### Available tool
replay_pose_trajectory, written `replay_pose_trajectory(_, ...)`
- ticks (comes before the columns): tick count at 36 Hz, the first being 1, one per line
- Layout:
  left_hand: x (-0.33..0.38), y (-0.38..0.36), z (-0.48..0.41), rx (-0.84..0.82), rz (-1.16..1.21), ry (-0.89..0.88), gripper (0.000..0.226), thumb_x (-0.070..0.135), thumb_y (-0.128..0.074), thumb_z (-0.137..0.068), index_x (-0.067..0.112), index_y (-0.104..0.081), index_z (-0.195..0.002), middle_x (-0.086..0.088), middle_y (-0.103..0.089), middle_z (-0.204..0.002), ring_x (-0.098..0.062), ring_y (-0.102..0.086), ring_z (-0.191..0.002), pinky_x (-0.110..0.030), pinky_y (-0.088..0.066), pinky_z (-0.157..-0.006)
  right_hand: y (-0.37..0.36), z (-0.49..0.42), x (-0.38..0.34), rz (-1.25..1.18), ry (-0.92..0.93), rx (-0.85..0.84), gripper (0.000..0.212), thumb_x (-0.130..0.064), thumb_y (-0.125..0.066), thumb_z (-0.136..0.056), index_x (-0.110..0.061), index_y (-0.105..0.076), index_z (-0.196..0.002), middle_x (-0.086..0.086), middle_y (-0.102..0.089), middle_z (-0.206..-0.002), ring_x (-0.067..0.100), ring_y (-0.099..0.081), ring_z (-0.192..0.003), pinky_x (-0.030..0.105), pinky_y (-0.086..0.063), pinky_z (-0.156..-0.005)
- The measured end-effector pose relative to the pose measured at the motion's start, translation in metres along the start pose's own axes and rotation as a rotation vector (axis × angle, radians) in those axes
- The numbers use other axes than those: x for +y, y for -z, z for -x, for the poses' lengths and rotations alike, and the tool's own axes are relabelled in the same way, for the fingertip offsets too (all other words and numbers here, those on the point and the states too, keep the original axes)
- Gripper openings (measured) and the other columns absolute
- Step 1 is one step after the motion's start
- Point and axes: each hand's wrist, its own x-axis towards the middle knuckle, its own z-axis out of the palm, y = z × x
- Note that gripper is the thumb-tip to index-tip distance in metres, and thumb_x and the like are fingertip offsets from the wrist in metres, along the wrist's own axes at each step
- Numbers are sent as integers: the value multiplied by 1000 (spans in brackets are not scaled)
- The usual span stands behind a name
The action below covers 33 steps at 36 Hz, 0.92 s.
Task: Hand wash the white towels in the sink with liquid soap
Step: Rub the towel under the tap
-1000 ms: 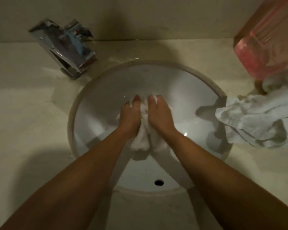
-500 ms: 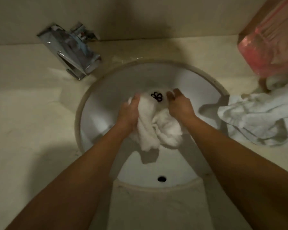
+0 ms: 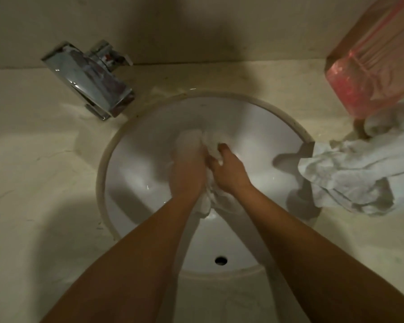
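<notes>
Because the white towel (image 3: 207, 203) is gathered into a thick wad rather than spread out, it can be worked cloth against cloth, which seems to be why both hands crowd together over the middle of the sink (image 3: 261, 127). The right hand (image 3: 231, 173) has its fingers (image 3: 222, 148) curled into the wad, pinching a fold against the thumb, and more cloth trails down past the heel of the palm toward the wrists. The left hand (image 3: 188, 169) lies just beside those fingers and touches the same wad. It is smeared by motion and pale cloth covers its tips, so I cannot tell whether it clutches or merely presses. I judge this to be the scrubbing stage, with the blurred hand rubbing while the other anchors. Holding the work inside the bowl lets drips fall there and not on the counter (image 3: 33, 164). Well to the right of the right fingers, other white towels (image 3: 350, 180) lie heaped over the basin's edge, probably so each can be taken in turn. The faucet (image 3: 91, 82) stands beyond and left of the left fingers, and no stream shows. A clear package (image 3: 369, 73) with pink contents sits farther right; whether it holds soap is unclear.
</notes>
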Motion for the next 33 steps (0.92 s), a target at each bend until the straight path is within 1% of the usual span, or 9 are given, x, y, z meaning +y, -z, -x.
replay_pose_trajectory(2,2,11,-9,-11,155,-9,71,61,-56,-102,12,-45,-151,-14,-64,-140,-33,-62,-127,-29,-44,-95,13,0,15,40,10,5,41,-24,-51,-112,-15,-52,-151,15,-64,-146,38,-61,-132,27,-41,-99)
replay_pose_trajectory(5,-1,32,-19,-32,292,-85,57,50,-60,-105,13,-56,-148,-4,-65,-135,-20,-59,-125,-22,-40,-98,40,-13,39,33,-76,159,44,-13,-51,-108,-14,-50,-153,23,-69,-131,43,-65,-122,34,-48,-96)
replay_pose_trajectory(10,4,18,-13,-137,311,-174,47,51,-56,-107,20,-63,-141,2,-68,-132,-18,-62,-123,-32,-48,-107,26,-18,7,-143,-59,194,46,-29,-54,-110,-19,-48,-155,8,-68,-134,28,-65,-123,23,-41,-93)
replay_pose_trajectory(13,21,-7,-6,-96,319,-104,48,56,-45,-109,21,-67,-134,3,-69,-120,-17,-63,-109,-29,-46,-94,-1,-10,-24,-323,-97,155,49,-53,-43,-111,-22,-51,-149,7,-66,-139,31,-64,-124,36,-47,-104)
replay_pose_trajectory(19,19,-6,-16,-70,311,-34,50,54,-48,-109,15,-71,-87,-6,-74,-86,-24,-70,-81,-31,-47,-75,-11,20,-29,-314,-18,170,49,-48,-28,-115,-20,-60,-138,5,-66,-137,22,-62,-122,39,-47,-109)
replay_pose_trajectory(23,18,-12,3,-111,388,-77,41,48,-55,-108,14,-78,-111,-3,-80,-98,-19,-74,-92,-31,-55,-77,4,-18,-31,-419,-194,310,40,-43,-34,-115,-16,-64,-117,11,-71,-119,34,-67,-114,48,-50,-106)
replay_pose_trajectory(26,19,-7,-7,-47,361,-83,41,45,-56,-108,11,-78,-107,-6,-79,-100,-24,-73,-94,-30,-50,-80,-5,-5,-37,-416,-186,291,39,-38,-33,-116,-13,-63,-120,15,-69,-125,35,-64,-119,41,-47,-104)
replay_pose_trajectory(29,20,2,-20,-45,375,-13,45,46,-57,-107,11,-74,-85,-2,-76,-78,-22,-73,-76,-29,-51,-69,-21,34,-44,-356,-51,191,46,-43,-29,-117,-17,-59,-142,8,-64,-144,26,-59,-131,39,-44,-115)
replay_pose_trajectory(33,19,-2,7,-128,409,-68,35,39,-57,-109,17,-75,-88,0,-75,-80,-9,-68,-71,-26,-53,-69,1,0,-29,-370,-222,285,40,-41,-33,-116,-15,-64,-118,13,-71,-120,34,-67,-114,47,-50,-109)
